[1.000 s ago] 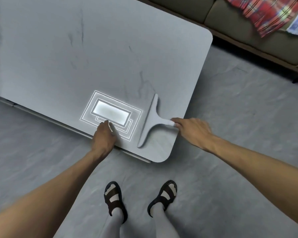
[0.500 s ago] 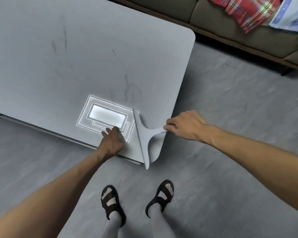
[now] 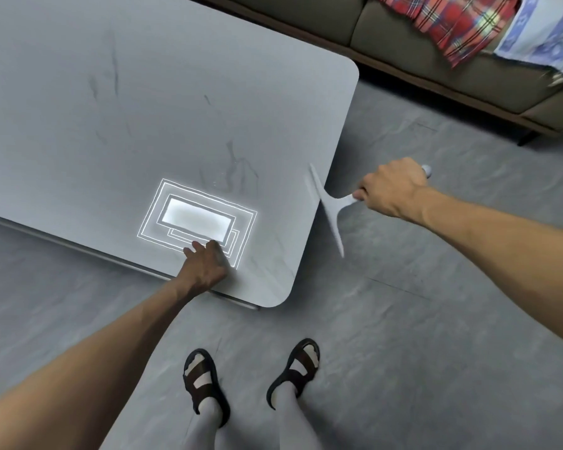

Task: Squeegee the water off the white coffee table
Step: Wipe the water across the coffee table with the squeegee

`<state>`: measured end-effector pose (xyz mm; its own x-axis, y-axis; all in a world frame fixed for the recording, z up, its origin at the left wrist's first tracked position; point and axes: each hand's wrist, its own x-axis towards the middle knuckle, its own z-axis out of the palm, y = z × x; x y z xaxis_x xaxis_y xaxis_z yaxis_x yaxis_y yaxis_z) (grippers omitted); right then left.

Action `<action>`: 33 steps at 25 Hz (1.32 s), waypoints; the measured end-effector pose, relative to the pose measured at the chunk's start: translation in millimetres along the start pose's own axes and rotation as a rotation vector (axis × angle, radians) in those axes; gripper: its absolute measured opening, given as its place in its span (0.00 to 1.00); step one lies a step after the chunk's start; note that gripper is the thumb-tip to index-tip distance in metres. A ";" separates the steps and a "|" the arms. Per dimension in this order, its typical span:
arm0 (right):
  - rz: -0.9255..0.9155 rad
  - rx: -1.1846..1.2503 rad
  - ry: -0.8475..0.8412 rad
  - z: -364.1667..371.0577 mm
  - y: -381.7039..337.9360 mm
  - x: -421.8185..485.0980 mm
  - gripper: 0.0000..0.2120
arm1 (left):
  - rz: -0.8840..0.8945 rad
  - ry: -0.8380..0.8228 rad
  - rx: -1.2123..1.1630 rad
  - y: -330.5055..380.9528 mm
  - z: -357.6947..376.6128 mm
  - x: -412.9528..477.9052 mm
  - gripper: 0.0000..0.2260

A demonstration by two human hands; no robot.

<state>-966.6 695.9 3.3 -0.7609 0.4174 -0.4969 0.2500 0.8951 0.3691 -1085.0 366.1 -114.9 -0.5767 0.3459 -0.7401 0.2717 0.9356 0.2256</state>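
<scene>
The white coffee table (image 3: 143, 125) fills the upper left, with faint dark streaks on its top. My right hand (image 3: 392, 190) grips the handle of a white squeegee (image 3: 327, 206). Its blade hangs at the table's right edge, mostly over the floor, with only its far tip over the top. My left hand (image 3: 205, 264) rests flat on the table near the front edge, fingers loosely curled, next to a bright rectangular light reflection (image 3: 197, 219).
A brown sofa (image 3: 436, 60) stands behind the table at the upper right, with a red plaid cloth (image 3: 462, 24) and a blue patterned cloth (image 3: 540, 30) on it. Grey tiled floor (image 3: 436, 319) surrounds the table. My sandalled feet (image 3: 251, 375) stand close to its near corner.
My right hand has drawn the squeegee rightwards across the table's corner and off its right edge. The left hand has stayed pressed near the front edge.
</scene>
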 end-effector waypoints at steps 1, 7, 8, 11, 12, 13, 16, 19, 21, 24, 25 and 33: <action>0.028 -0.042 0.008 -7.5 -0.7 -2.7 0.17 | 0.016 -0.021 -0.018 -2.3 -8.9 -4.4 0.24; 0.023 0.314 0.027 -66.7 -62.7 -23.2 0.16 | 0.048 -0.082 -0.179 -34.8 -85.1 -54.0 0.23; 0.007 0.369 0.019 -77.2 -77.3 -26.6 0.16 | 0.045 -0.068 -0.208 -39.7 -96.6 -63.4 0.23; -0.076 0.469 0.008 -111.3 -128.1 -34.3 0.18 | 0.031 -0.008 -0.255 -68.2 -129.0 -90.1 0.22; -0.121 0.462 0.008 -118.9 -144.2 -32.7 0.18 | 0.026 0.010 -0.264 -78.2 -134.9 -93.4 0.22; -0.161 0.449 0.001 -123.9 -160.2 -28.9 0.17 | 0.018 0.028 -0.275 -88.6 -138.8 -94.6 0.22; -0.244 0.395 -0.036 -128.5 -193.2 -9.6 0.17 | -0.023 0.066 -0.279 -108.0 -135.8 -91.0 0.26; -0.270 0.336 -0.043 -123.3 -209.5 24.1 0.18 | -0.045 0.048 -0.291 -112.4 -115.9 -76.5 0.31; -0.291 0.327 -0.037 -113.7 -214.2 52.2 0.19 | -0.044 0.033 -0.303 -105.8 -96.9 -57.4 0.32; -0.316 0.370 -0.047 -97.1 -209.1 90.1 0.18 | -0.063 0.036 -0.290 -84.9 -68.1 -26.6 0.27; -0.322 0.391 -0.047 -91.0 -201.5 96.9 0.17 | -0.070 0.035 -0.279 -75.3 -60.4 -18.8 0.24; -0.095 0.500 -0.007 12.1 -45.3 71.0 0.19 | -0.086 0.061 -0.095 24.5 -9.4 1.5 0.20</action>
<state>-1024.7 686.9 -58.3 -0.7905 0.3296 -0.5162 0.4369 0.8941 -0.0981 -1086.4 390.2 -104.5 -0.6414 0.2647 -0.7201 0.1465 0.9636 0.2237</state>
